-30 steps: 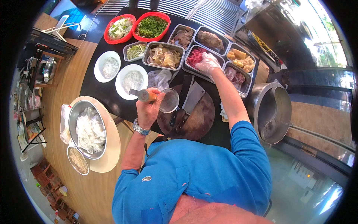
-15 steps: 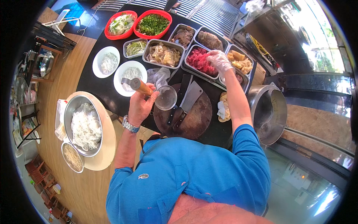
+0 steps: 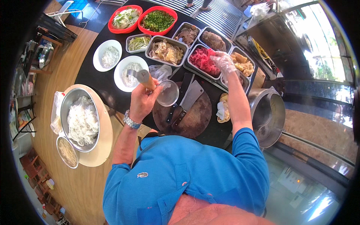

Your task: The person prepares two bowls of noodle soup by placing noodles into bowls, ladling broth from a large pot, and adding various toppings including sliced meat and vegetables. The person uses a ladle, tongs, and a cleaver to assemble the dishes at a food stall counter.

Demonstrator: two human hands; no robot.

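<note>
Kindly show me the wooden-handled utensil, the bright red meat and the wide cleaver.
Wooden-handled utensil (image 3: 167, 94): head view, on its round bowl.
Bright red meat (image 3: 202, 59): head view, middle of the pile.
Wide cleaver (image 3: 192, 96): head view, on the blade.

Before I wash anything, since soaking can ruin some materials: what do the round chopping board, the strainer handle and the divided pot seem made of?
Round chopping board: probably wood, matte and worn, going by its mottled brown surface.
Strainer handle: likely wood, fairly smooth, from its warm tan colour, though plastic isn't ruled out.
Divided pot: metal, perhaps stainless steel, with a silvery sheen.
</note>
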